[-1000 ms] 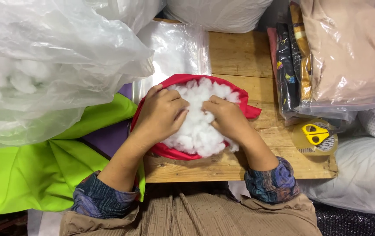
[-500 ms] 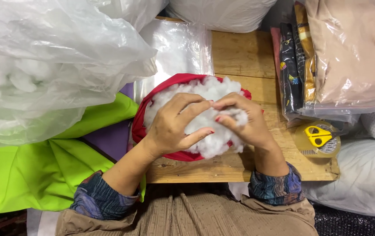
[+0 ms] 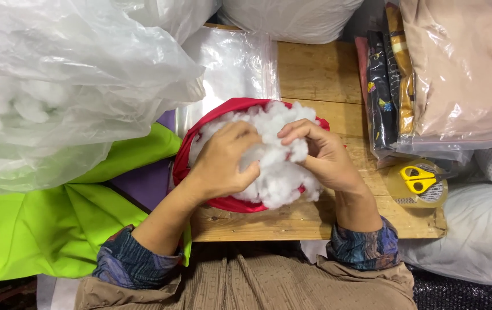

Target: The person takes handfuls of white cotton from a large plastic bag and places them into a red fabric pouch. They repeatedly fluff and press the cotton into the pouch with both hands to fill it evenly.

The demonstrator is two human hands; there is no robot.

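A red fabric cover (image 3: 184, 156) lies on the wooden table (image 3: 314, 74), its opening full of white fluffy stuffing (image 3: 277, 178). My left hand (image 3: 223, 163) is curled over the left side of the stuffing, fingers closed into it. My right hand (image 3: 323, 155) pinches a tuft of the stuffing at the top right, fingertips bent inward. Both hands sit on top of the filling, close together, almost touching.
A big clear plastic bag of white stuffing (image 3: 56, 86) fills the left. Lime green cloth (image 3: 39, 229) and purple cloth (image 3: 145, 183) lie below it. A clear zip bag (image 3: 228, 63) lies behind the cover. Bagged fabrics (image 3: 452, 74) stack at right, with yellow scissors (image 3: 418, 179) on a tape roll (image 3: 398, 186).
Both hands have shifted from pressing flat into the stuffing to gripping it with curled fingers. The stuffing now bulges higher out of the red cover.
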